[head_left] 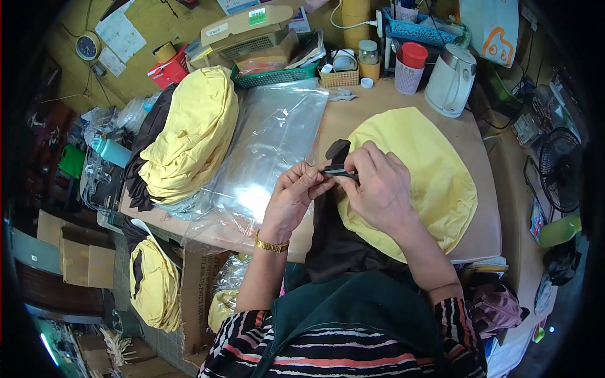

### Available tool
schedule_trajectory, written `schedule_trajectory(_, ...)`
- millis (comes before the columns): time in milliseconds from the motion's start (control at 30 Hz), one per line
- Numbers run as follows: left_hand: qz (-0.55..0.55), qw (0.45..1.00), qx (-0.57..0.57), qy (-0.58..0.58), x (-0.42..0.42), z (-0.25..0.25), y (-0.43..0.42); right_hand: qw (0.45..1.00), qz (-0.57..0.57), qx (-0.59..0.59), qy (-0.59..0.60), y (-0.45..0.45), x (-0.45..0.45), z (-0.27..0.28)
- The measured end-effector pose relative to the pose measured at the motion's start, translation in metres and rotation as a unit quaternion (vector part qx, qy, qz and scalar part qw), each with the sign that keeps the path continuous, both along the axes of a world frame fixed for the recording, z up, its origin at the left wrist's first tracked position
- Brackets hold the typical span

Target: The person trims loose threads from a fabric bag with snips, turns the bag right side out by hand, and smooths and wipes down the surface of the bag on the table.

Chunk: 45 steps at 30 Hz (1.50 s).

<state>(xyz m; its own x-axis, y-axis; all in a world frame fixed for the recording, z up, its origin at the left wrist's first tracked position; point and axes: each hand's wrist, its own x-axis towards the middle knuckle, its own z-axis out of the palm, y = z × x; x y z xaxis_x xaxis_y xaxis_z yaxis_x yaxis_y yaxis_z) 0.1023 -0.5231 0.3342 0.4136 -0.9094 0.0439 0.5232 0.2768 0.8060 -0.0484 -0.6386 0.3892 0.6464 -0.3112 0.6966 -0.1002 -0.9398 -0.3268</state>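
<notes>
Both hands meet over the near middle of the table. My right hand is closed round a small dark tool with metal blades, which look like thread snips. My left hand pinches the edge of dark brown cloth at the tips of the snips. The dark cloth hangs down toward my lap. Under and beyond my right hand, a yellow cloth piece with a rounded outline lies spread on the table. The exact spot between the blades is too small to make out.
Clear plastic sheets lie left of centre, beside a tall pile of folded yellow cloth. A white kettle, a cup with a red top and a green basket line the back. A fan stands at the right.
</notes>
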Motion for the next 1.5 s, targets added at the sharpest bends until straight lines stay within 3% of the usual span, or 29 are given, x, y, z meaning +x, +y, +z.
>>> schedule_trajectory(167, -0.039, 0.999, -0.014, 0.005, -0.004, 0.003, 0.004, 0.995, 0.019, 0.086, -0.049, -0.013, 0.011, -0.028)
schedule_trajectory(200, -0.039, 0.999, -0.016, 0.004, -0.004, 0.003, 0.006, 0.968, 0.052, 0.228, -0.093, -0.022, 0.018, -0.035)
schedule_trajectory(267, -0.059, 0.998, -0.024, 0.016, -0.005, 0.003, 0.012, 0.918, 0.083, 0.365, -0.133, -0.042, 0.024, -0.049)
schedule_trajectory(333, -0.055, 0.998, 0.0, 0.009, 0.001, -0.001, 0.018, 0.855, 0.214, 0.472, 0.0, -0.052, 0.025, -0.055)
schedule_trajectory(367, -0.051, 0.998, 0.023, 0.001, 0.007, -0.004, 0.021, 0.812, 0.229, 0.537, 0.006, -0.049, 0.022, -0.057)
schedule_trajectory(400, -0.053, 0.998, 0.023, 0.0, 0.016, -0.008, 0.024, 0.812, 0.228, 0.537, 0.006, -0.046, 0.019, -0.055)
schedule_trajectory(467, 0.178, 0.955, 0.119, -0.205, 0.027, -0.011, 0.026, 0.829, 0.195, 0.524, 0.033, -0.042, 0.016, -0.054)
schedule_trajectory(500, 0.267, 0.907, 0.166, -0.28, 0.026, -0.006, 0.026, 0.838, 0.183, 0.513, 0.04, -0.04, 0.016, -0.057)
schedule_trajectory(533, 0.268, 0.907, 0.167, -0.28, 0.019, -0.001, 0.022, 0.837, 0.183, 0.514, 0.041, -0.038, 0.017, -0.058)
schedule_trajectory(633, 0.212, 0.833, 0.091, -0.502, -0.002, 0.004, 0.003, 0.847, 0.183, 0.497, 0.053, -0.03, 0.02, -0.061)
schedule_trajectory(667, 0.214, 0.833, 0.092, -0.501, -0.001, 0.003, 0.002, 0.852, 0.189, 0.487, 0.031, -0.029, 0.021, -0.064)
schedule_trajectory(733, 0.144, 0.895, 0.166, -0.388, 0.002, -0.006, -0.001, 0.858, 0.192, 0.477, 0.009, -0.029, 0.02, -0.066)
schedule_trajectory(800, 0.288, 0.903, 0.07, -0.31, 0.016, -0.008, -0.002, 0.844, 0.185, 0.503, -0.021, -0.033, 0.015, -0.065)
schedule_trajectory(833, 0.308, 0.896, 0.076, -0.31, 0.027, -0.003, 0.008, 0.845, 0.182, 0.502, -0.023, -0.035, 0.013, -0.065)
schedule_trajectory(867, 0.299, 0.877, 0.158, -0.341, 0.052, -0.013, 0.026, 0.844, 0.18, 0.505, -0.023, -0.038, 0.011, -0.064)
schedule_trajectory(933, 0.342, 0.883, 0.103, -0.304, 0.049, -0.001, 0.023, 0.842, 0.178, 0.509, -0.022, -0.04, 0.009, -0.064)
schedule_trajectory(967, 0.342, 0.883, 0.103, -0.305, 0.042, 0.002, 0.018, 0.846, 0.174, 0.503, -0.02, -0.038, 0.011, -0.065)
schedule_trajectory(1067, 0.327, 0.807, 0.067, -0.487, 0.007, 0.004, -0.004, 0.858, 0.163, 0.487, -0.001, -0.032, 0.013, -0.061)
schedule_trajectory(1133, 0.209, 0.844, 0.095, -0.485, -0.008, 0.004, -0.008, 0.867, 0.151, 0.475, 0.014, -0.03, 0.012, -0.061)
schedule_trajectory(1267, 0.196, 0.874, 0.113, -0.429, -0.009, -0.005, -0.01, 0.865, 0.158, 0.477, 0.002, -0.028, 0.011, -0.058)
schedule_trajectory(1367, 0.224, 0.869, 0.093, -0.432, -0.007, -0.008, -0.01, 0.865, 0.147, 0.48, 0.014, -0.027, 0.01, -0.056)
schedule_trajectory(1433, 0.306, 0.804, 0.081, -0.504, -0.001, -0.007, -0.007, 0.865, 0.138, 0.482, 0.021, -0.028, 0.011, -0.058)
schedule_trajectory(1500, 0.321, 0.807, 0.081, -0.489, 0.007, -0.006, -0.001, 0.848, 0.168, 0.502, -0.005, -0.032, 0.009, -0.06)
